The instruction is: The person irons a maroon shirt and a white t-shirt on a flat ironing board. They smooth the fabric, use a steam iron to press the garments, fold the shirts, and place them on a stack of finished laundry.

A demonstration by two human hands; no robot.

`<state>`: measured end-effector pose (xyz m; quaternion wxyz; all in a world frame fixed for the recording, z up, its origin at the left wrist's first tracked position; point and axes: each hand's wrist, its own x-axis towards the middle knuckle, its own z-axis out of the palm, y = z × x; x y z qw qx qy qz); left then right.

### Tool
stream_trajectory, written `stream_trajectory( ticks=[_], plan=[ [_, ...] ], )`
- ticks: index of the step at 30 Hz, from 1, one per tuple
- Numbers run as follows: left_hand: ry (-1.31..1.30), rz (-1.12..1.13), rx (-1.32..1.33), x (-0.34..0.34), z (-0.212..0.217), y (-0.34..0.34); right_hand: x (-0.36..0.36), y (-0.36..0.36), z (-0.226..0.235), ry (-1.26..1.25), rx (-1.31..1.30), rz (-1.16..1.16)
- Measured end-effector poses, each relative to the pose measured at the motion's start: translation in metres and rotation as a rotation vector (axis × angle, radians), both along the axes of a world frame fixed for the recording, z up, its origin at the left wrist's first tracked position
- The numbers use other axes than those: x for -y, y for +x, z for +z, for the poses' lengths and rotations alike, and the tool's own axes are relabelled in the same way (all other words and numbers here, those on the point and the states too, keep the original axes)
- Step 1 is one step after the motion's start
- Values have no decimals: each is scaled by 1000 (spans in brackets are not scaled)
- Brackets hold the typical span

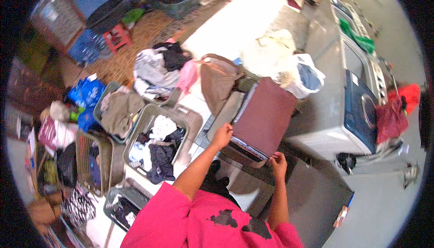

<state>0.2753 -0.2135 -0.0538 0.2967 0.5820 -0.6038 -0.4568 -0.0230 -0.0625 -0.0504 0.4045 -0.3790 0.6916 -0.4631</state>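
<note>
While both arms reach forward over a brown stack [264, 114], the left hand [222, 136] is at its left edge with the fingers bent in, and the right hand [278, 161] is at its near right corner, thumb and fingers drawn close together; whether either one grips the cloth cannot be told. The stack, its layered edges showing along the near side, sits in front of the person, slightly right of centre. Just past its left side a brown cloth [217, 80] is heaped, with a pink cloth [188, 76] beyond. Behind lie a cream pile [270, 51] and a white bin [316, 69] with blue cloth inside. On the right, a washer [312, 121] stands near the stack, and a grey box [312, 198] fills the space beside the right forearm. To the left, a basket [145, 118] of mixed clothes stands near the left forearm, a darker basket [110, 206] is nearer the person, and a red stool [118, 39] is well apart, farther back.
</note>
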Motion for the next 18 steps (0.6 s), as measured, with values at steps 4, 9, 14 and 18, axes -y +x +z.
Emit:
stream_trajectory(
  ticks=[4, 9, 14, 18],
  plan=[
    [-11, 34, -15, -38, -2, 18, -13, 0, -6, 3, 66, 44],
    [239, -353, 171, -142, -50, 97, -59, -9, -60, 111, 1, 149],
    [597, -121, 351, -256, -162, 218, -138, 7, -133, 695, 134, 504],
    [615, 547, 508, -294, -201, 286, -199, 25, -134, 927, 575, 583]
  ],
)
